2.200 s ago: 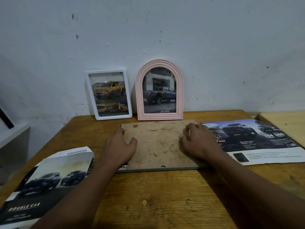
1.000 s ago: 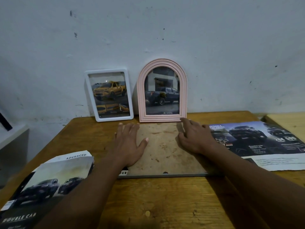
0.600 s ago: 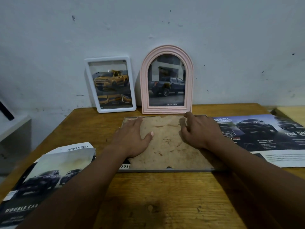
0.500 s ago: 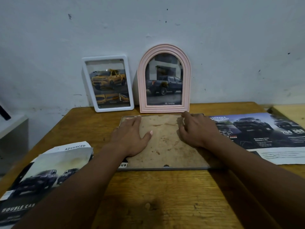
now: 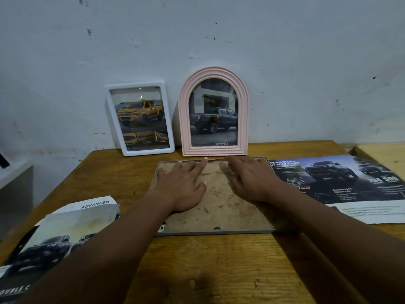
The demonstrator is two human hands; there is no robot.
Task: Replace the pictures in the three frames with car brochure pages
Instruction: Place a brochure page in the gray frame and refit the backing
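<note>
Wooden surface (image 5: 219, 270) seen from above. Folded car brochure (image 5: 61, 233) lies at 8 o'clock. Centre: flat frame (image 5: 219, 216) lies face down, brown backing up. Left hand (image 5: 182, 187) & right hand (image 5: 249, 181) are both open, fingers pressing flat on the backing near its far edge. Loose brochure page (image 5: 341, 183) at 3 o'clock, just beside it. At 12, white frame (image 5: 149, 151) & pink arched frame (image 5: 185, 119) lean on wall (image 5: 285, 62), each w/ a pickup pic.

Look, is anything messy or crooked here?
Yes. The white frame looks tilted beside the straight pink arched frame. The brochure on the left is rumpled, with a curled page. The face-down frame's backing board is blotchy with stains.
</note>
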